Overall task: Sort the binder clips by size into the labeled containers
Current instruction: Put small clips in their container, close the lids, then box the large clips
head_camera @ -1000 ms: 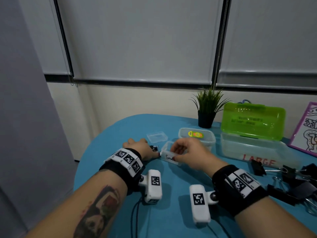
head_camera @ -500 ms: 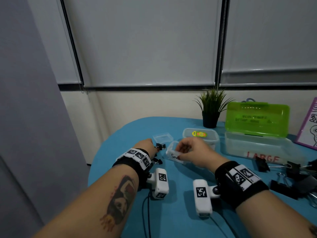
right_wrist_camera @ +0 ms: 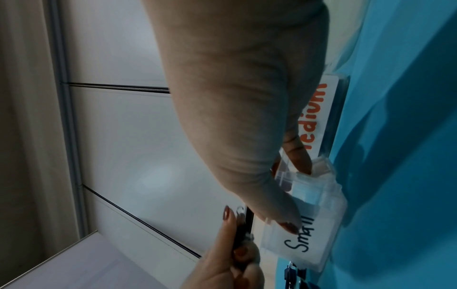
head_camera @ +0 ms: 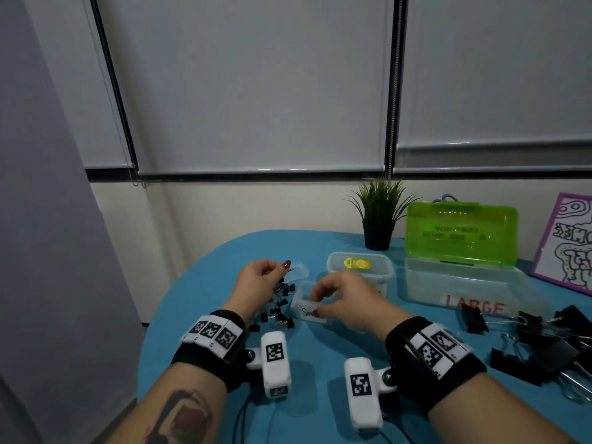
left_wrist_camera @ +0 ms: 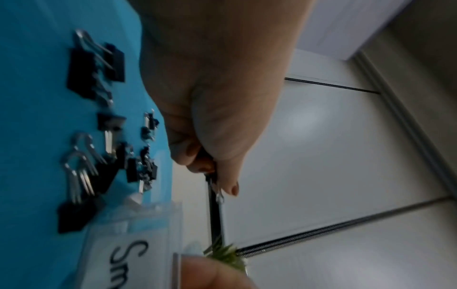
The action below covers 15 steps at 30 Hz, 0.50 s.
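Note:
My left hand [head_camera: 282,269] is raised above the blue table and pinches one small black binder clip [left_wrist_camera: 214,182] between thumb and fingers. Under it lies a loose heap of small clips [head_camera: 279,310]. To the right, my right hand [head_camera: 315,304] grips the clear container labelled "Small" [head_camera: 306,312], thumb on its label, fingers over the rim. The right wrist view shows that container [right_wrist_camera: 309,236] on the table, with the left hand [right_wrist_camera: 232,252] and its clip just beside it. What is inside the container is hidden.
Behind the Small container stand a clear tub labelled "Medium" [head_camera: 360,272] and a long box marked "LARGE" [head_camera: 464,288] with its green lid [head_camera: 461,233] up. Bigger black clips [head_camera: 544,344] lie at the right. A clear lid [head_camera: 299,272] and potted plant [head_camera: 379,219] sit farther back.
My left hand has come up off the heap with a small clip and now holds it higher, close to the Small container. My right hand has kept its hold on that container.

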Each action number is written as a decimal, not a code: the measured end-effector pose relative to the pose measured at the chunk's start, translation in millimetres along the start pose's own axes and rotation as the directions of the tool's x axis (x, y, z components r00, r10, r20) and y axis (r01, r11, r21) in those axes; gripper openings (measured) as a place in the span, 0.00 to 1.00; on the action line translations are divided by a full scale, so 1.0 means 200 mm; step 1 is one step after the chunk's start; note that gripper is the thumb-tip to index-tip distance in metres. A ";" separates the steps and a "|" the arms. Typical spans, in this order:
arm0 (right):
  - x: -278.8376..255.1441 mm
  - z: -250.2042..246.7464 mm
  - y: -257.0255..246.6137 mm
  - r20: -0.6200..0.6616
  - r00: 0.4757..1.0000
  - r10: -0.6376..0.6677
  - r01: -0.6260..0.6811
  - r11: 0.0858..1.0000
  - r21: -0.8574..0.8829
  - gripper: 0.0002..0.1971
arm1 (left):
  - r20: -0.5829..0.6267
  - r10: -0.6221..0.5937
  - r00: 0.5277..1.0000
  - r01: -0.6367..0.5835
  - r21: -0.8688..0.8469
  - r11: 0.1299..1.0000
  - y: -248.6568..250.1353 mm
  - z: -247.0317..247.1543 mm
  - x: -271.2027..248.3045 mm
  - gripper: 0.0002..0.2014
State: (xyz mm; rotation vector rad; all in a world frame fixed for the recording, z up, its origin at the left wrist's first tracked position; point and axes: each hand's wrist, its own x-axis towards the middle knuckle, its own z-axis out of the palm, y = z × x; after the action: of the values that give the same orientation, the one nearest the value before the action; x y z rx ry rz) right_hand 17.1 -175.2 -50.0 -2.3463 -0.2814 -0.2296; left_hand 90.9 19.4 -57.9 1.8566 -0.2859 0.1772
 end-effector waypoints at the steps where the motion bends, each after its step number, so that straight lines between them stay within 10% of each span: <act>1: 0.00 0.00 0.00 0.001 1.000 -0.004 0.004 1.000 0.000 0.05 | 0.027 0.044 0.999 -0.044 -0.003 0.999 0.03 0.02 0.00 0.17; 15: 0.02 0.01 0.01 0.000 1.000 -0.012 0.012 0.989 0.144 0.08 | 0.344 0.218 0.913 -0.222 -0.029 0.975 0.08 0.08 -0.01 0.11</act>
State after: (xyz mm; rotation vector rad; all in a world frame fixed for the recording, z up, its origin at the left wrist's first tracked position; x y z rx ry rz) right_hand 21.2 -174.4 -52.6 -2.2024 -0.3026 -0.2073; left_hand 84.6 -0.2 -47.7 1.8589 -0.7416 0.0038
